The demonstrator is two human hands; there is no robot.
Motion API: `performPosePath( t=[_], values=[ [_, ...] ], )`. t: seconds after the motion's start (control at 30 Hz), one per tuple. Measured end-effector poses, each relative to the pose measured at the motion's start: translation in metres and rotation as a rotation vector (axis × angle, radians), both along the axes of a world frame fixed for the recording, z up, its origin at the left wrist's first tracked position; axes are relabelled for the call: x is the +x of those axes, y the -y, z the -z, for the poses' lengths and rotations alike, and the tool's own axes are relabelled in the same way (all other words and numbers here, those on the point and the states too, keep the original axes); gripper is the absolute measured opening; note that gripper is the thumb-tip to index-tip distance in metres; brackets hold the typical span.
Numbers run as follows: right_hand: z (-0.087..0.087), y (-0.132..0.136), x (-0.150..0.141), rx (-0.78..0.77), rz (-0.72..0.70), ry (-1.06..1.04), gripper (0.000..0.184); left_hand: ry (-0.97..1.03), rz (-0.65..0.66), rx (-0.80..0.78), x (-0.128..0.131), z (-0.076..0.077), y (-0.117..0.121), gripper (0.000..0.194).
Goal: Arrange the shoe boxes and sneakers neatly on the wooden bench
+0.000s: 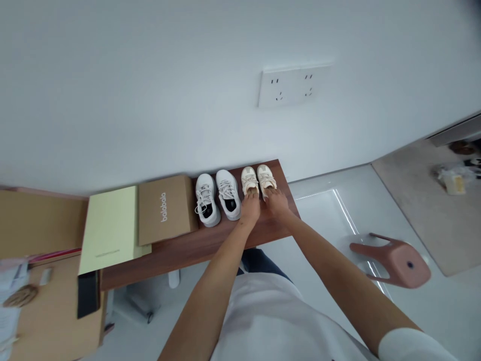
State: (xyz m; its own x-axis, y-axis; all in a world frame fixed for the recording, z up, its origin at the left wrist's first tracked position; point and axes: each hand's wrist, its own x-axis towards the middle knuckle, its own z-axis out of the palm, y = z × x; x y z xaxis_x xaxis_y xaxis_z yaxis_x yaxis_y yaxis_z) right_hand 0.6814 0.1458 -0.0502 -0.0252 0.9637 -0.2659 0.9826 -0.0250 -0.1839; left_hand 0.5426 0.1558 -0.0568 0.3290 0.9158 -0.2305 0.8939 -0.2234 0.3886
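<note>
Two small cream sneakers stand side by side near the right end of a brown wooden shelf, toes to the wall. My left hand grips the heel of the left cream sneaker, fingers at its opening. At the heel of the right cream sneaker, my right hand does the same. Both sneakers rest on the wood. Just left of them is a larger pair of white sneakers, the nearer one beside its laced mate, whose dark insoles show.
A brown shoebox and a pale yellow box sit on the shelf's left part. Cardboard boxes with papers lie at lower left. A pink stool stands on the floor at right. Wall sockets are above the shelf.
</note>
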Motion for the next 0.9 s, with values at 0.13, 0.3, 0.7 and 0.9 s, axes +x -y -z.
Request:
performPosePath(
  t=[0.13,0.3,0.7,0.9],
  values=[
    [-0.004,0.021,0.003,0.071,0.007,-0.037,0.035,0.050,0.035,-0.028,-0.004,-0.016,0.018,0.037],
    [0.003,0.059,0.006,0.027,0.049,-0.137,0.033,0.135,-0.019,-0.144,-0.028,-0.022,0.056,0.035],
    [0.040,0.156,-0.006,-0.183,0.311,-0.408,0.033,0.188,-0.334,-0.445,-0.138,0.011,0.138,0.025],
    [0.039,0.111,0.005,0.000,0.352,-0.426,0.035,0.440,-0.373,-0.415,-0.088,0.018,0.105,0.032]
  ],
)
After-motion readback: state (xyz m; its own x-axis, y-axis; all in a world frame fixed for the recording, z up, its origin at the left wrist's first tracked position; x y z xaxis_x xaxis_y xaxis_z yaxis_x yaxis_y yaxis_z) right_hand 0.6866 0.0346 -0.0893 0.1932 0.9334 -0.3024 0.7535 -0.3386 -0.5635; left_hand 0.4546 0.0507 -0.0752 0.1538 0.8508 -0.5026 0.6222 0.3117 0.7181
